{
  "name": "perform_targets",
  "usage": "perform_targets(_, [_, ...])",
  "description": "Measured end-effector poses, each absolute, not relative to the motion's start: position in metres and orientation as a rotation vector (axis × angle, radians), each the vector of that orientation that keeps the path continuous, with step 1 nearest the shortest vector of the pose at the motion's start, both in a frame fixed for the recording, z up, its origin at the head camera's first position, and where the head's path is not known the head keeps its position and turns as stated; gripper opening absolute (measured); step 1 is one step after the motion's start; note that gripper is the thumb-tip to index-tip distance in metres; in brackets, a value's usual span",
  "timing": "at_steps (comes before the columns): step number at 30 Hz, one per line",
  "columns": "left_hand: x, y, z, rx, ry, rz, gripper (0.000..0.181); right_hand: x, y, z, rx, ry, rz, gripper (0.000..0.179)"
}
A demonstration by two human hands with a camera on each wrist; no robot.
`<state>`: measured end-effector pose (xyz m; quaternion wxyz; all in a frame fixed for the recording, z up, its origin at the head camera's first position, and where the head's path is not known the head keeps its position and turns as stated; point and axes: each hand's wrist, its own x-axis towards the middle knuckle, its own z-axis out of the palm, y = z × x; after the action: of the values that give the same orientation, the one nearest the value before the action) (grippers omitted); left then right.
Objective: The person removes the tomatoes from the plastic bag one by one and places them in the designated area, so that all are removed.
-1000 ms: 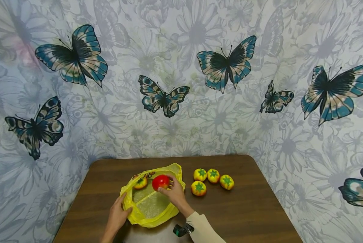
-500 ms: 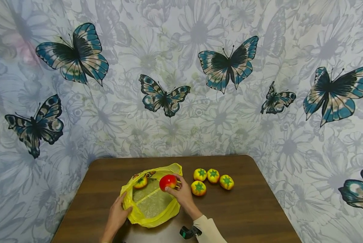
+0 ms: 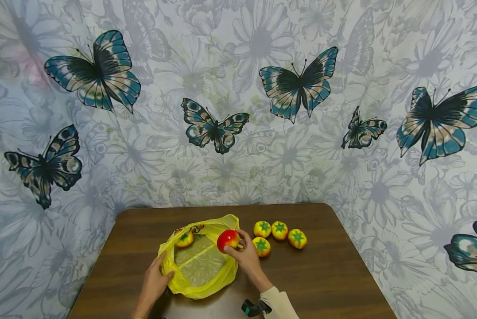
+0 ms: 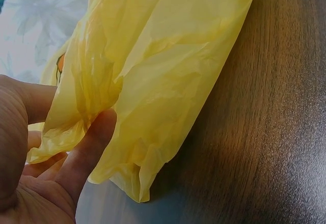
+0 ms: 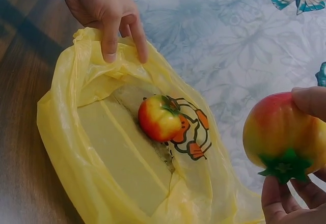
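Observation:
A yellow plastic bag (image 3: 206,289) lies on the table with its mouth spread wide. At its left rim my left hand (image 3: 153,280) holds the plastic between fingers and thumb, seen close in the left wrist view. One red-and-yellow tomato (image 5: 158,118) with a green star-shaped top rests inside the bag. My right hand (image 3: 248,258) grips another tomato (image 3: 227,240) over the bag's right rim. In the right wrist view this held tomato (image 5: 280,130) has its green top pointing down toward the fingertips.
Several more tomatoes (image 3: 280,231) sit grouped on the brown wooden table (image 3: 326,283), right of the bag. Behind the table rises a wall (image 3: 158,177) papered with flowers and butterflies. A black strap (image 3: 256,307) circles the right wrist.
My right hand has moved right with the tomato, from above the bag's opening to its right rim. The left hand and the bag have stayed in place.

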<state>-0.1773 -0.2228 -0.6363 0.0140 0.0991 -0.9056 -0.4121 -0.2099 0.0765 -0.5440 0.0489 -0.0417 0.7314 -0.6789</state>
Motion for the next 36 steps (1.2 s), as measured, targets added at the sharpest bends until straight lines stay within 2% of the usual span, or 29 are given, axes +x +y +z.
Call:
perform_targets(6, [-0.177,-0.223,-0.637,0.316,-2.82,-1.273,0.074,-0.214,0.084,-0.561,-0.105,2.244,-2.082,0.063])
perform_targets(12, [-0.177,-0.223,-0.636,0.317,-2.823,-1.272,0.074,-0.209,0.091,-0.56,-0.108,2.227,-2.109,0.062])
perform_targets(19, [-0.176,-0.223,-0.636,0.314,-2.821,-1.278,0.074,-0.217,0.102,-0.583,-0.031,2.258,-2.088,0.064])
perform_targets(26, [-0.176,-0.224,-0.637,0.29,-2.816,-1.264,0.074,-0.218,0.112,-0.588,0.005,2.287,-2.075,0.066])
perform_targets(36, [-0.176,-0.225,-0.639,0.274,-2.809,-1.271,0.075,-0.217,0.127,-0.594,0.007,2.388,-2.044,0.061])
